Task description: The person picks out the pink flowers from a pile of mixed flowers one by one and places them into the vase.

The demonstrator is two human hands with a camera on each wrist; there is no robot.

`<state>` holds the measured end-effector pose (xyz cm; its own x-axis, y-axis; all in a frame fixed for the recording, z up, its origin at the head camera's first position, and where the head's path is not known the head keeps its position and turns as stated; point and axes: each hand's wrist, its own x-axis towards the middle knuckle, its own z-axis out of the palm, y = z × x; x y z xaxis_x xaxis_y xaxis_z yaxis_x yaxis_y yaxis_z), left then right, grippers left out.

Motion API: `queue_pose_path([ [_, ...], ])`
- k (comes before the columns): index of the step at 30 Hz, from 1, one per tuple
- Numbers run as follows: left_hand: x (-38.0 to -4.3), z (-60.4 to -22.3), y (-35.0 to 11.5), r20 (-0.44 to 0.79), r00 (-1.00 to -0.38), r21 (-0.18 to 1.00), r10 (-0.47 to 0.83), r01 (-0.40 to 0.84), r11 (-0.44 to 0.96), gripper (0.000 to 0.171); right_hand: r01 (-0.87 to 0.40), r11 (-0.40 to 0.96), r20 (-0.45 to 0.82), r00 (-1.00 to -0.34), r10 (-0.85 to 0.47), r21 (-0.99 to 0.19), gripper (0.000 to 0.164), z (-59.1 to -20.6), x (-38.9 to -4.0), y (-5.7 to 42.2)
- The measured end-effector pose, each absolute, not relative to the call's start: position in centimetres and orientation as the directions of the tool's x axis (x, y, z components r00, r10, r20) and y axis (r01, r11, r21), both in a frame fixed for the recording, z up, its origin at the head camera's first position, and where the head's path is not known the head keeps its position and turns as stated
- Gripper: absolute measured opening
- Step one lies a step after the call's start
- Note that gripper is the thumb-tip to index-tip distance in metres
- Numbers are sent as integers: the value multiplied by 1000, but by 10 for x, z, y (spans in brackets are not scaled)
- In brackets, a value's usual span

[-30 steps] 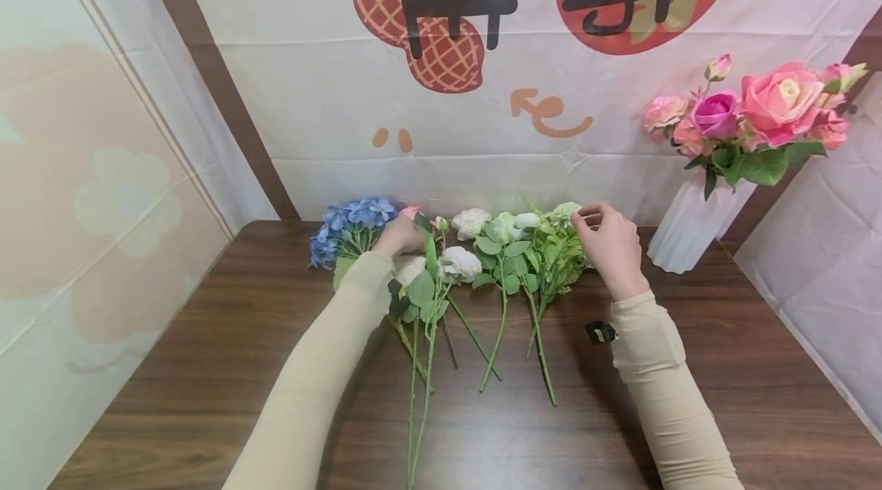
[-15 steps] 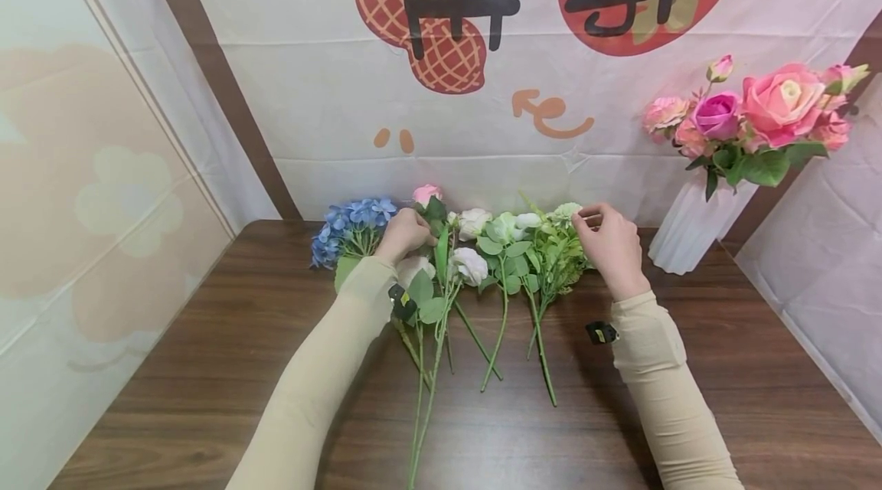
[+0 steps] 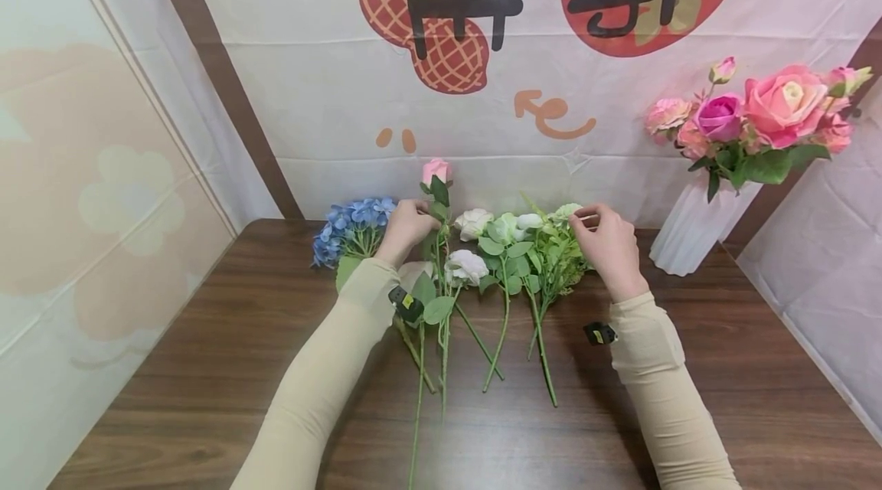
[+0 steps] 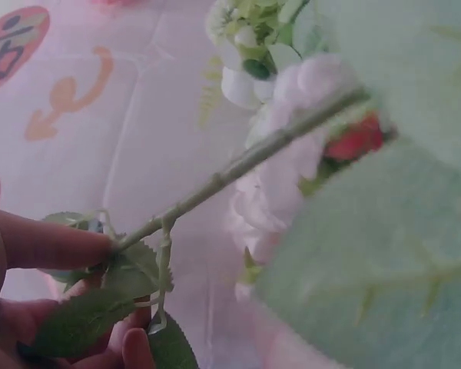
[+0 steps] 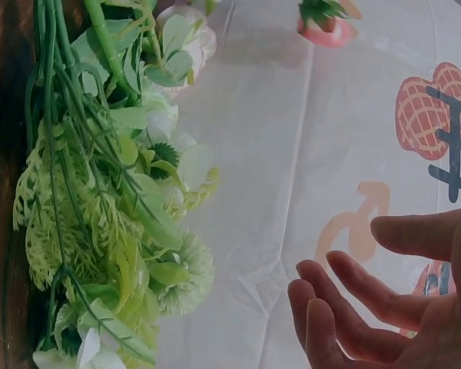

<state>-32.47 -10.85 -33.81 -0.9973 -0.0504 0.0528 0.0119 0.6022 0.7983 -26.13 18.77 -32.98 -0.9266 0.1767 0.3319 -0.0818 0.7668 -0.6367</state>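
My left hand [image 3: 408, 231] pinches the leafy stem of a pink rose [image 3: 436, 171], whose bloom stands above the table's back edge. In the left wrist view the green stem [image 4: 230, 171] runs from the fingertips up to the right, with large blurred leaves close to the camera. Beside that hand lie a blue hydrangea [image 3: 351, 220] and a white flower [image 3: 467, 266]. My right hand [image 3: 609, 249] hovers by the green spray [image 3: 560, 254] at the right of the row. In the right wrist view its fingers are spread apart from the thumb, with nothing between them.
A white ribbed vase [image 3: 699, 230] with pink roses [image 3: 785, 107] stands at the back right. Several white and green stems lie along the rear of the brown wooden table [image 3: 551, 452]. A printed cloth wall [image 3: 303, 92] rises right behind them.
My left hand has shifted slightly right and lifted the pink rose; its bloom has risen from among the flowers and its stem has drawn upward. My right hand has stayed almost still.
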Motion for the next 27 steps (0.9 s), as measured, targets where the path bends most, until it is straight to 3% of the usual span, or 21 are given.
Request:
queue_pose_path([
  [12,-314,-322,-98,215,-974,810,-69,138,571,21,-104,753,324,-934,151,-650,37,-328,-264,182],
  [27,-289,-280,-87,440,-890,811,-121,336,479,13,-150,726,372,-915,155,-671,37,-320,-263,173],
])
